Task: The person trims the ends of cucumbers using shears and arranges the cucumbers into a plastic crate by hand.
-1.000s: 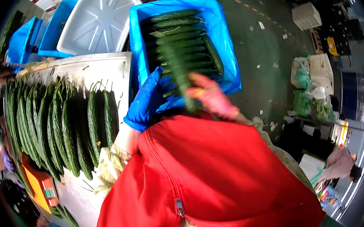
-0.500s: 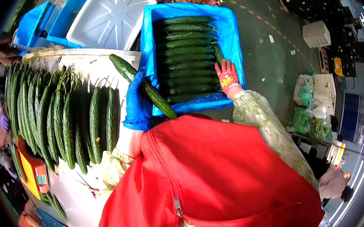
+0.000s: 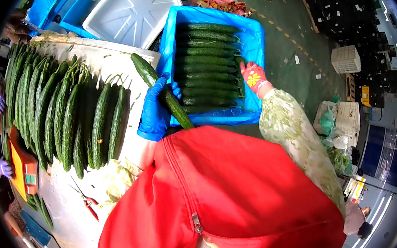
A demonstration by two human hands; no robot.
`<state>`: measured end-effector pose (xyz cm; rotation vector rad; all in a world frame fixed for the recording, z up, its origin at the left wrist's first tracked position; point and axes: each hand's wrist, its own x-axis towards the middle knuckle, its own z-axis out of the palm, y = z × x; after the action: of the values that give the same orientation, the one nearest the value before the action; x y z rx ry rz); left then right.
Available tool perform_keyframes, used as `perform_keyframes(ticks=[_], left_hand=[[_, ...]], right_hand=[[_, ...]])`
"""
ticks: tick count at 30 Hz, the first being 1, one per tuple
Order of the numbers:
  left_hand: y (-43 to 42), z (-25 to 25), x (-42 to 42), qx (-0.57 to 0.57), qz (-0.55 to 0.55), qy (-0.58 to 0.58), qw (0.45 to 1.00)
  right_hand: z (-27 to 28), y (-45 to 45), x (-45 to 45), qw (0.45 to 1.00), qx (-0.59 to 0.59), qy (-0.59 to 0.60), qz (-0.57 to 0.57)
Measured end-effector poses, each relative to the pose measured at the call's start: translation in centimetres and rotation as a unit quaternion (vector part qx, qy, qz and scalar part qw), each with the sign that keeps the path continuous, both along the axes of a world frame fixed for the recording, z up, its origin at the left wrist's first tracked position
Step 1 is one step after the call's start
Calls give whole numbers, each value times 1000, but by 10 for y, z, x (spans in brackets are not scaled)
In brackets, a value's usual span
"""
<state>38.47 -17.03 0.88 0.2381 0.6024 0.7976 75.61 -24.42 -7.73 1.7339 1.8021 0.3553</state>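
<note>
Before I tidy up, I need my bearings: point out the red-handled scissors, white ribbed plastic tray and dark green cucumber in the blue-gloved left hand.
Red-handled scissors [image 3: 92, 212]: head view, on a handle.
White ribbed plastic tray [image 3: 133, 16]: head view, on its ribbed face.
Dark green cucumber [image 3: 145, 72]: head view, on its upper part.

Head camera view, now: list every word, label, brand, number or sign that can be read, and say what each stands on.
No text can be read.
Green panel on the orange device: too small to read.
Yellow panel by the dark stacks: marks too small to read.
White tags on those stacks: too small to read.
Right hand: its glove shows a flower print, no lettering visible.
</note>
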Motion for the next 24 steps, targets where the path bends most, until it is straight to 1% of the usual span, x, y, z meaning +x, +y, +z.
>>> perform_keyframes(ticks=[2, 3, 4, 5, 7, 8, 9, 10, 11, 12, 13, 15, 17, 19, 20, 21, 22, 23, 24], left_hand=[[1, 4, 1, -1, -15, -8, 1000], [1, 7, 0, -3, -22, -8, 1000], [2, 5, 1, 1, -23, -11, 1000], [5, 5, 1, 2, -27, 9, 1000], [10, 8, 3, -34, -55, 0, 998], [11, 9, 8, -35, -51, -21, 998], [10, 12, 12, -25, -57, -43, 997], [9, 16, 17, -30, -73, -70, 994], [8, 20, 22, -33, -88, -96, 991], [6, 15, 27, -46, -105, -146, 983], [4, 17, 31, -46, -119, -161, 979], [0, 21, 40, -38, -127, -189, 973], [-2, 32, 46, -1, -94, -193, 977], [6, 21, 46, 4, -106, -239, 965], [8, 24, 42, 14, -110, -237, 965], [10, 28, 38, 24, -113, -236, 965], [10, 27, 35, 49, -111, -203, 972], [13, 29, 32, 41, -108, -205, 972], [15, 32, 27, 29, -106, -207, 972]], right_hand=[[-3, 11, -5, 996, -20, 54, -69], [9, 18, -9, 989, -38, 90, -112], [27, 21, -9, 973, -57, 158, -155], [59, 23, -15, 951, -76, 224, -199], [94, 0, -2, 919, 30, 322, -225], [117, -9, 4, 866, 37, 415, -277], [141, -16, 2, 800, 44, 503, -324], [163, -28, -12, 710, 67, 597, -368], [180, -42, -27, 605, 89, 681, -403], [186, -52, -45, 537, 115, 744, -381], [188, -60, -66, 464, 138, 800, -354], [188, -64, -117, 338, 134, 876, -317], [176, -62, -154, 260, 76, 915, -298], [137, -56, -183, 270, 130, 923, -240], [130, -54, -189, 247, 111, 932, -241], [131, -50, -194, 266, 106, 929, -234], [127, -49, -193, 319, 92, 920, -210], [123, -50, -190, 372, 78, 906, -186], [154, -47, -187, 484, 44, 850, -202]])
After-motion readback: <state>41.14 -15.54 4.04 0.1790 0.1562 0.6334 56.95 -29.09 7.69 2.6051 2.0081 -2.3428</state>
